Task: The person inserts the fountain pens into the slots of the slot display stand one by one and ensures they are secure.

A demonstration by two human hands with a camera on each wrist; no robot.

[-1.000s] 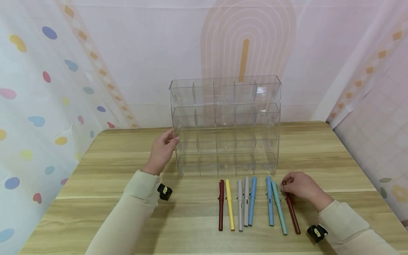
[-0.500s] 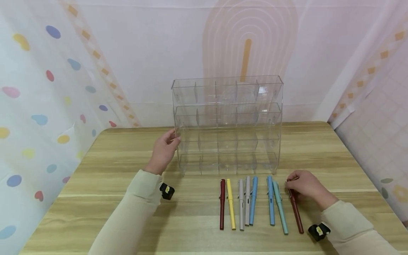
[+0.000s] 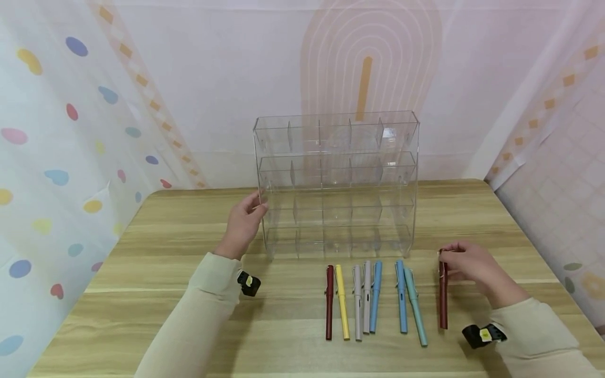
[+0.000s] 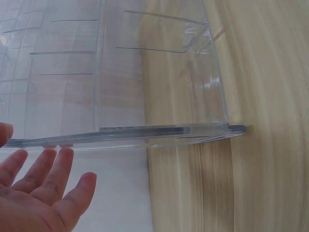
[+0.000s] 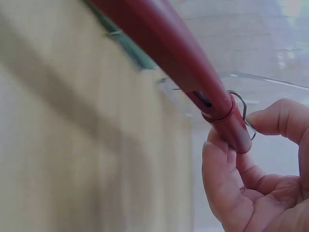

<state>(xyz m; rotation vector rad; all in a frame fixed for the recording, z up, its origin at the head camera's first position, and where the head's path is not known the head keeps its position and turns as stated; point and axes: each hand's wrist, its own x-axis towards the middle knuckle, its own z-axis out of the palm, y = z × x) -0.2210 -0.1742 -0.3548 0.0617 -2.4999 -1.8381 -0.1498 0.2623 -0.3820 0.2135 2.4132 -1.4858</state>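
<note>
My right hand (image 3: 472,262) pinches a dark red fountain pen (image 3: 443,299) by its capped end, with the barrel angled down toward the front. In the right wrist view the cap of this pen (image 5: 231,130) sits between thumb and fingers, its wire clip by the thumb. My left hand (image 3: 243,226) holds the left side panel of a clear acrylic rack (image 3: 335,181), thumb on one face and fingers on the other. The left wrist view shows the fingers (image 4: 60,179) along the outside of that panel (image 4: 120,135).
In front of the rack lies a row of pens: another dark red one (image 3: 329,304), a yellow one (image 3: 342,304), two grey, two blue, and a teal one (image 3: 416,310). All rest on a wooden table (image 3: 165,294). A patterned cloth (image 3: 212,79) hangs behind.
My right hand has lifted the dark red pen off the table and moved it slightly right and back, turning it straighter. My left hand stays on the rack.
</note>
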